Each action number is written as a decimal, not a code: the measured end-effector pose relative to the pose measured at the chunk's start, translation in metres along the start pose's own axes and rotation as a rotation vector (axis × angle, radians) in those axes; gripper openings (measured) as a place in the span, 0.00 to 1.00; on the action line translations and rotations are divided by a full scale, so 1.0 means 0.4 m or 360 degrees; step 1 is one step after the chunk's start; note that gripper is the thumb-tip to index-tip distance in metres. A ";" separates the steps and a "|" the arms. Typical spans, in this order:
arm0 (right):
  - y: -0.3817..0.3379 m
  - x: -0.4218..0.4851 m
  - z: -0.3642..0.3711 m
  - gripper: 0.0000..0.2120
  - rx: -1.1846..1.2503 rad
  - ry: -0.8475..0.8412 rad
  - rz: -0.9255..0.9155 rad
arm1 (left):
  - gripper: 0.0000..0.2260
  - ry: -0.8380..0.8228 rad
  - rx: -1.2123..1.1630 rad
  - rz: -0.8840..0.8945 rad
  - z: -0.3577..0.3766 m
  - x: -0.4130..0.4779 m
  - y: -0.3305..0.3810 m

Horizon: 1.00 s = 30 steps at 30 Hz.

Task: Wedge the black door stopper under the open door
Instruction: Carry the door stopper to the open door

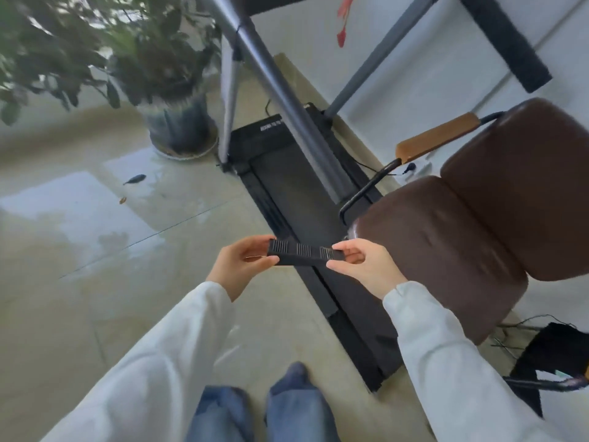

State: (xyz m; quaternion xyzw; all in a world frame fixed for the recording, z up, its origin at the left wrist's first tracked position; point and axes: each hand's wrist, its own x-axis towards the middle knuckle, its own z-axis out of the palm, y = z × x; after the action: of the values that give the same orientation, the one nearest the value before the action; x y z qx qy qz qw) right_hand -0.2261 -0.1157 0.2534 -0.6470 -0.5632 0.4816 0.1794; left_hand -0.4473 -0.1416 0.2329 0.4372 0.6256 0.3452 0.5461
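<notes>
The black door stopper [302, 254], a flat wedge with ribbed grip patches on top, is held level in front of me above the floor. My left hand [243, 266] pinches its left, thicker end. My right hand [360, 264] pinches its right, thinner end. Both arms wear white sleeves. No door is in view.
A black treadmill [287, 186] with grey rails runs along the floor straight ahead. A brown padded chair [462, 234] with a wooden armrest stands at the right. A potted plant [178, 122] stands at the back left. Cables and a black item [548, 355] lie at the far right.
</notes>
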 end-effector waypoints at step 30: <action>-0.896 0.031 1.425 0.14 -0.0789 -0.1364 -0.0938 | 0.15 0.1571 -0.0544 -0.0175 -1.276 -0.553 -0.427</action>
State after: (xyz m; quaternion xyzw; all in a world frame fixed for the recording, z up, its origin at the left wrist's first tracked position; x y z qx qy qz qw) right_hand -0.8970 -0.1737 0.2568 -0.2325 -0.8383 0.4839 -0.0951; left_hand -0.9745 -0.3876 0.2464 0.0937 0.7653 0.5780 0.2671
